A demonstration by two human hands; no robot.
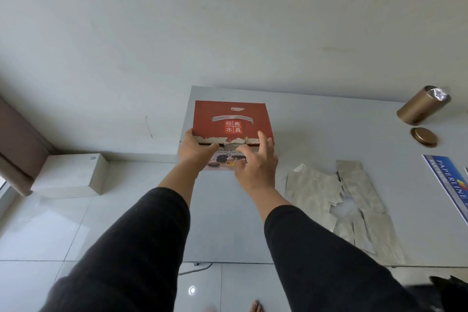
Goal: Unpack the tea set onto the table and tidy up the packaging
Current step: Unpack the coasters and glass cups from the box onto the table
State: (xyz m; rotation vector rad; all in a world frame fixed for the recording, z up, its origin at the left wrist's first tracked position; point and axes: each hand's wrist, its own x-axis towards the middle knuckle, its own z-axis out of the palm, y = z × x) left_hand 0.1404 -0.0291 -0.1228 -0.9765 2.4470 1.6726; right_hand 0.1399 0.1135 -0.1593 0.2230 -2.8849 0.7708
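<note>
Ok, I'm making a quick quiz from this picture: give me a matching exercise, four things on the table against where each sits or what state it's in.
Things:
1. red box
2. gold tin
3. round lid
4. silver packets

Places or states:
a. flat on the table, just in front of the tin
b. lying on its side, far right
c. scattered, right of the arms
d. at the table's left edge, left hand gripping its front

Pairs: 1-d, 2-b, 3-a, 4-c
</note>
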